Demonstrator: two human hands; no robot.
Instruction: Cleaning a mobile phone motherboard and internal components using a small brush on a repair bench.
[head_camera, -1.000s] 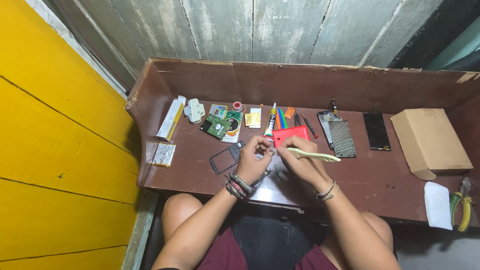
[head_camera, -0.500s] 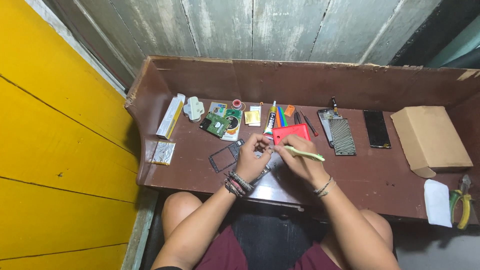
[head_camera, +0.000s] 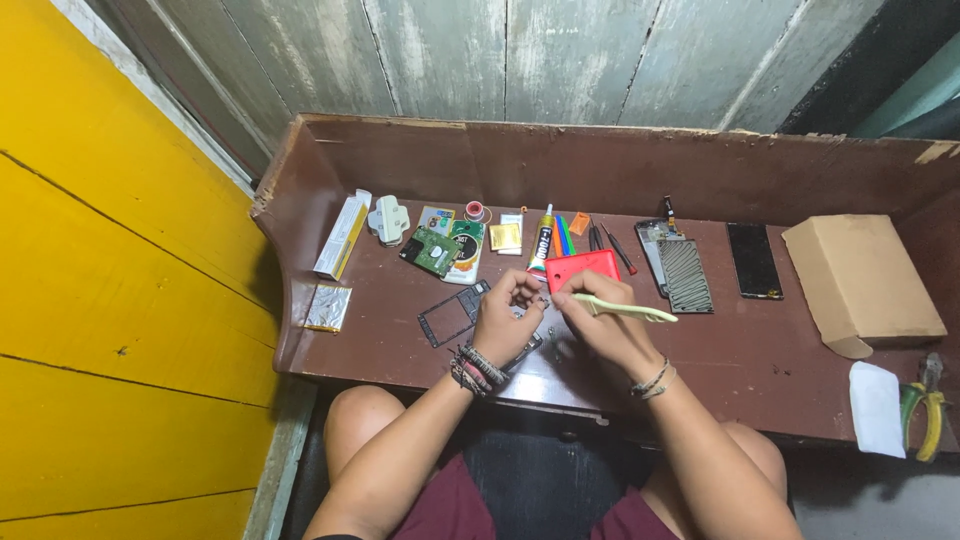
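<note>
Brown wooden desk (head_camera: 380, 165) — yellow plank wall (head_camera: 110, 300) left, grey boards (head_camera: 500, 55) behind

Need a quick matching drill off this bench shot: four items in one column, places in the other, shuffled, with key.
Column 1
1. Pale green plastic pry tool
2. Plain brown cardboard box
3. Green circuit board
4. Yellow-handled pliers

Column 2
A. At the bench's far right front corner, beside a white folded cloth
B. Held in the right hand
C. Back left of the bench, left of the red phone shell
D. On the right side of the bench, right of the black phone screen

Pairs: 1-B, 2-D, 3-C, 4-A
</note>
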